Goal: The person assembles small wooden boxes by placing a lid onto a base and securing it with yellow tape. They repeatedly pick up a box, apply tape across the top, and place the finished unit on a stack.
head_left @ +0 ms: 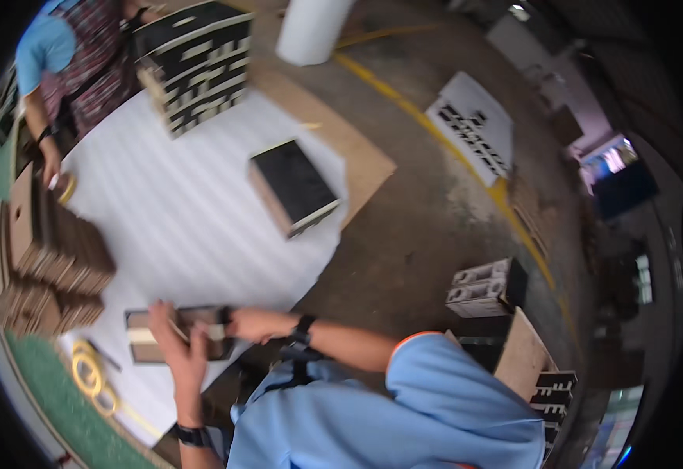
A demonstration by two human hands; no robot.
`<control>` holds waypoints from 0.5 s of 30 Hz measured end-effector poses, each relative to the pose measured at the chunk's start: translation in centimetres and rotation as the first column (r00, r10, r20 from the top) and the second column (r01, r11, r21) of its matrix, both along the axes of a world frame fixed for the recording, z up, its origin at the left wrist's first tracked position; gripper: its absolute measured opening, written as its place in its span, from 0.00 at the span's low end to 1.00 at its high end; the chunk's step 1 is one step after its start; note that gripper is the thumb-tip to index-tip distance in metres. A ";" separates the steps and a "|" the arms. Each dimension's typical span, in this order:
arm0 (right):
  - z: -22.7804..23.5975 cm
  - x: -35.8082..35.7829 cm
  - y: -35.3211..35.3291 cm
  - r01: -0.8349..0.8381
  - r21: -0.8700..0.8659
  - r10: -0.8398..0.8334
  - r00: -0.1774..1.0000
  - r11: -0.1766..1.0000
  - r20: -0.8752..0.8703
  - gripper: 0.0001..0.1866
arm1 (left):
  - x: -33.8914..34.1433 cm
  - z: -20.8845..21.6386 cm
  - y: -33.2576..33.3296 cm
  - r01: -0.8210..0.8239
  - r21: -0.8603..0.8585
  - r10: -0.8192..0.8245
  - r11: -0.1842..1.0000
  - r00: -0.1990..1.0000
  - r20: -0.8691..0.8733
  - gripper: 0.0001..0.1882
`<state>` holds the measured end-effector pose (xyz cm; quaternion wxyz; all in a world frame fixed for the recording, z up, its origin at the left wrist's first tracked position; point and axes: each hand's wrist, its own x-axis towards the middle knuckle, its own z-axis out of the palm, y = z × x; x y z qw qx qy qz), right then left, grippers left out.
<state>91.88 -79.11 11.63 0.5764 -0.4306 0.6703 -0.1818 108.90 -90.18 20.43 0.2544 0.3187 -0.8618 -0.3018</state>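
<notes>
A shallow brown box (144, 354) with black edges and a pale strip lies at the near edge of the white-covered table. My left hand (179, 344) rests over its top, fingers stretched and thumb apart. At the box's right end is my right hand (257, 324), its fingers closed; whatever they may hold is hidden and blurred. Farther off on the table lies a black-topped box (298, 181) with brown sides. Rolls of yellowish tape (87, 370) sit left of the box under my hands.
Stacked brown cardboard pieces (52, 258) stand at the left. Across the table, a co-worker's hand (52, 168) is at another tape roll (64, 187), near a tall stack of black boxes (205, 66). A white pillar (310, 31) rises behind; a patterned box (482, 288) stands on the right.
</notes>
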 end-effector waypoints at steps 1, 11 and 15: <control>-1.0 0.2 0.1 0.092 0.030 -0.095 0.991 0.995 0.097 0.18 | -2.1 0.4 2.3 0.114 -0.112 -0.098 0.987 0.985 0.139 0.37; 0.0 4.7 9.9 0.543 0.184 -0.545 0.639 0.819 0.542 0.19 | -5.1 -1.4 5.0 0.152 -0.296 0.020 0.943 0.862 0.507 0.43; -0.3 -1.6 11.4 0.665 0.031 -0.610 0.664 0.746 0.433 0.20 | -4.2 -0.9 4.8 0.119 -0.164 -0.028 0.979 0.881 0.472 0.44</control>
